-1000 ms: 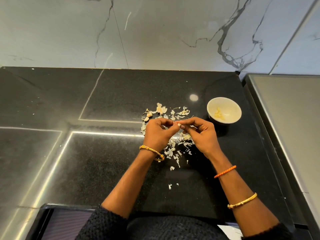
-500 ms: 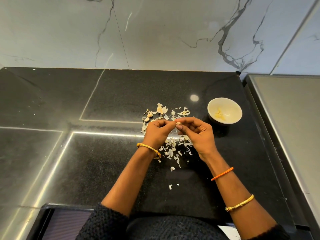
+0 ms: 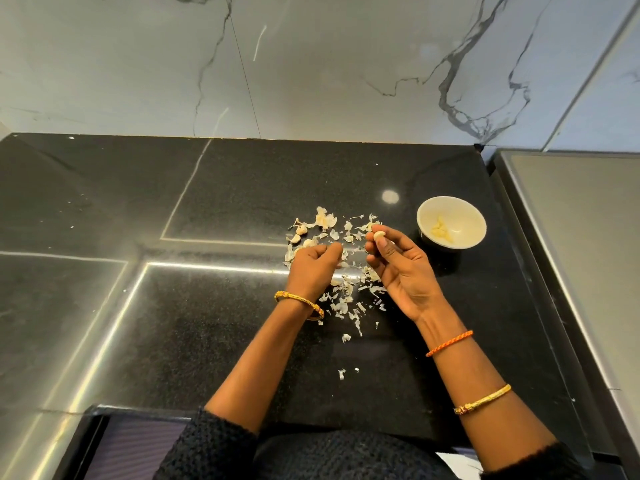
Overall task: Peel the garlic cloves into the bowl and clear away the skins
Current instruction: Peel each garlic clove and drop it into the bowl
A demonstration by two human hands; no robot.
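Mid-task. White bowl (image 3: 451, 221), toward the worktop's (image 3: 207, 341) back right corner, holds a few peeled cloves. Right hand (image 3: 401, 268) pinches one pale garlic clove (image 3: 378, 234) at thumb and fingertip, near the bowl but not over it; looks peeled, likely due for the bowl. Left hand (image 3: 313, 266): fingers curled; cannot tell whether they hold a skin scrap. Unpeeled cloves (image 3: 300, 230) remain left of the pile. Garlic skins (image 3: 343, 299) lie scattered mid-worktop; clearing not begun.
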